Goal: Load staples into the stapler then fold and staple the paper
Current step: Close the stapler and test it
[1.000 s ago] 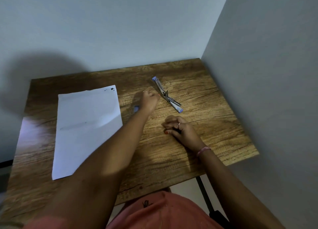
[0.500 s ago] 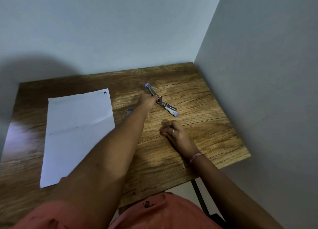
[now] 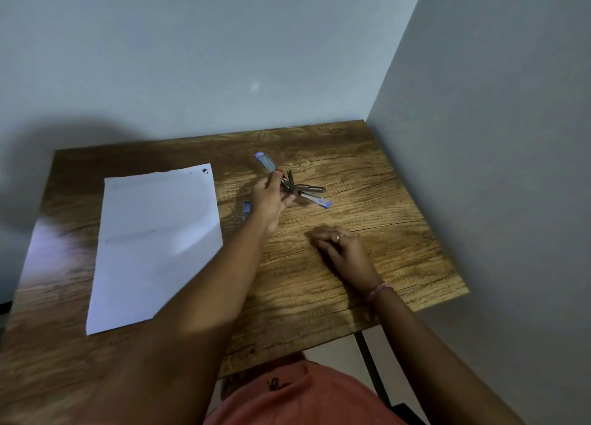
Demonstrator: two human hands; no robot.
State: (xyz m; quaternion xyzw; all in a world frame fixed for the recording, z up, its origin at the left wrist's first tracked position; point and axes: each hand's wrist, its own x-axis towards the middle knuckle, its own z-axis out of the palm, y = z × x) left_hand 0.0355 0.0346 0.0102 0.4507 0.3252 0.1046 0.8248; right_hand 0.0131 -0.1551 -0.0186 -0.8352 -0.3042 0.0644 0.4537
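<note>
A small metal stapler (image 3: 305, 189) with blue ends lies swung wide open on the wooden table (image 3: 383, 220), near its far middle. My left hand (image 3: 271, 197) reaches over to it, with fingertips closed on the stapler's upper arm near the hinge. My right hand (image 3: 342, 248) rests on the table nearer to me, fingers curled loosely, and I cannot tell if anything is in it. A white sheet of paper (image 3: 156, 242) lies flat on the left half of the table. A small blue object (image 3: 246, 208), perhaps the staple box, sits just left of my left wrist.
Grey walls close in the table at the back and on the right. The table's near right edge ends above a black metal leg (image 3: 371, 364). My orange-red clothing (image 3: 303, 399) fills the bottom middle.
My left hand has gone from reaching beside the stapler to gripping its upper arm. The right hand has stayed on the table. The camera has shifted slightly.
</note>
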